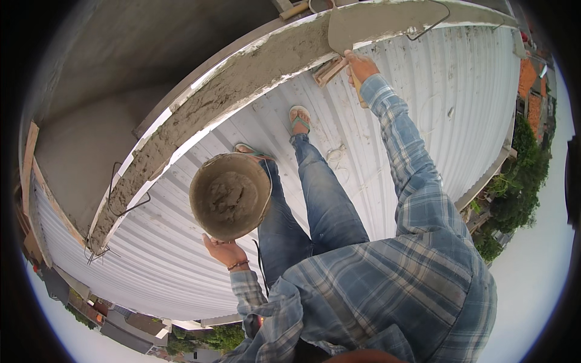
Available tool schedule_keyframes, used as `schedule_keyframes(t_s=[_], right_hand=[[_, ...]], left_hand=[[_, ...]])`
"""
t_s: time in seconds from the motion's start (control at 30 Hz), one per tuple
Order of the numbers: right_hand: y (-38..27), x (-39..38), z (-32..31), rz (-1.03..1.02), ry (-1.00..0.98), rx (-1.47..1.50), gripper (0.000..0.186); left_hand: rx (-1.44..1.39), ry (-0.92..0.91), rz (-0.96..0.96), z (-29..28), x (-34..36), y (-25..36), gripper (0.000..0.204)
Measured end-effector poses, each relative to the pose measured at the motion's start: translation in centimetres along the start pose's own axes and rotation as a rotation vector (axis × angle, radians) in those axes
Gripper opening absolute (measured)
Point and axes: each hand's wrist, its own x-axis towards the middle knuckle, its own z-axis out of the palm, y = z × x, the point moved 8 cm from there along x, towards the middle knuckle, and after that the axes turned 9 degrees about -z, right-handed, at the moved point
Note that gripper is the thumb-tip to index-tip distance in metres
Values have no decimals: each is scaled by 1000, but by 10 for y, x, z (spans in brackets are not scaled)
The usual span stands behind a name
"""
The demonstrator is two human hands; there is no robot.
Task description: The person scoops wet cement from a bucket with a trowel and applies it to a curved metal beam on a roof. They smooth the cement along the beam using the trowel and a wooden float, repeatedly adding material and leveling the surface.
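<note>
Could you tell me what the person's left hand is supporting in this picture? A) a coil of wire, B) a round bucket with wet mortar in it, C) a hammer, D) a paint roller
B: the left hand is cupped under a round bucket with grey mortar inside, while the right hand holds a trowel at the wall top.

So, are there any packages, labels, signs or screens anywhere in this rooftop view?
None that I can see.
The nearest thing to a container is the round grey mortar bucket, held up on the left hand above the white corrugated roof.
The right hand holds a trowel.
</note>
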Motion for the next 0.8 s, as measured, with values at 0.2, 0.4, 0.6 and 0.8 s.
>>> schedule_keyframes(t_s=[0.2, 0.4, 0.6, 0.8], right_hand=[[16, 71, -43, 103, -281, -95, 41], [-10, -27, 133, -70, -474, -326, 50], [-20, -103, 263, -300, -451, -538, 51], [-26, -84, 192, -289, -384, -868, 49]], left_hand=[[22, -58, -23, 11, 3, -3, 48], [45, -95, 26, 7, 8, 6, 44], [43, -21, -1, 7, 12, 3, 45], [-2, 24, 2, 2, 7, 8, 48]])
